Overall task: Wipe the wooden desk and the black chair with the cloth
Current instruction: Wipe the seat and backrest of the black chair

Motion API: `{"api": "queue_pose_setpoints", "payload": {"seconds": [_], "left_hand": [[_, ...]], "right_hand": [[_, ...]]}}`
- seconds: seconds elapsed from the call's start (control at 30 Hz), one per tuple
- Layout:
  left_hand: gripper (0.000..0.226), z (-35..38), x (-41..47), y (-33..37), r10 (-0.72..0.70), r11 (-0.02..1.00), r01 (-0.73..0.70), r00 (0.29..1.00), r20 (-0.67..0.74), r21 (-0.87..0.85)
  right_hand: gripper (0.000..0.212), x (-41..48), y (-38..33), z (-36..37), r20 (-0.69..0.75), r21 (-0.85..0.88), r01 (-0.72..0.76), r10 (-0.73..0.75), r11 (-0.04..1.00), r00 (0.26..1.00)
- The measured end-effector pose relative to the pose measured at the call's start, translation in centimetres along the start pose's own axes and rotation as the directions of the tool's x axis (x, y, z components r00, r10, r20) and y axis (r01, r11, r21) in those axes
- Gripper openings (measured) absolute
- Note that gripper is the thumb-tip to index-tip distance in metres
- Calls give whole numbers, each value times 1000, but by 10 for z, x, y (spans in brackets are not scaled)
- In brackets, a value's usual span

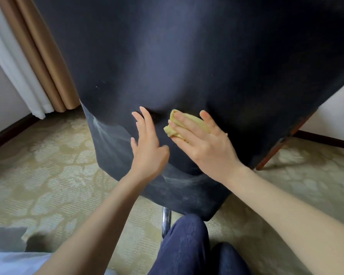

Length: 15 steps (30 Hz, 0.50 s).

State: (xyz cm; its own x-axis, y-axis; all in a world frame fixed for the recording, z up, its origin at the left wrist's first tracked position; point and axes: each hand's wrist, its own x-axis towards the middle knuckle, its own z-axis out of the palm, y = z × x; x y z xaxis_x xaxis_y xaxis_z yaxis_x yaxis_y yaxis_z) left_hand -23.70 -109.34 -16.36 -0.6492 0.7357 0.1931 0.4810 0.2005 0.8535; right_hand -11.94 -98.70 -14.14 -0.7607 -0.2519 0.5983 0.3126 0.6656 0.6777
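Observation:
The black chair (pixel 187 60) fills most of the head view, its dark upholstered back close in front of me with pale dusty streaks low down. My right hand (pixel 203 141) lies flat with straight fingers on a crumpled yellow cloth (pixel 189 124), pressing it against the chair's back near the middle. My left hand (pixel 147 143) rests on the chair just left of the cloth, fingers straight and spread. The wooden desk is not in view.
A chrome chair leg (pixel 165 221) drops below the chair, by my knees in dark trousers (pixel 189 247). A wooden leg (pixel 276 147) shows at the right. Patterned carpet (pixel 48 175) covers the floor. Tan and white curtains (pixel 34 62) hang at the left.

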Motion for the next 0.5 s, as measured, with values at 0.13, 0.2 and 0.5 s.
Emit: {"api": "queue_pose_setpoints", "payload": {"seconds": [0.13,0.2,0.5], "left_hand": [[101,-6,4,-5,-1,1000,0,1000,15,29],[101,-8,4,-6,0,999,0,1000,20,32],[100,-7,6,-7,-15,1000,16,1000,-25,24]], "right_hand": [[41,-47,-19,9,184,26,84,-87,996,979],[41,-69,-22,9,238,51,116,-125,992,963],[38,-110,13,-17,225,42,132,-138,990,965]]}}
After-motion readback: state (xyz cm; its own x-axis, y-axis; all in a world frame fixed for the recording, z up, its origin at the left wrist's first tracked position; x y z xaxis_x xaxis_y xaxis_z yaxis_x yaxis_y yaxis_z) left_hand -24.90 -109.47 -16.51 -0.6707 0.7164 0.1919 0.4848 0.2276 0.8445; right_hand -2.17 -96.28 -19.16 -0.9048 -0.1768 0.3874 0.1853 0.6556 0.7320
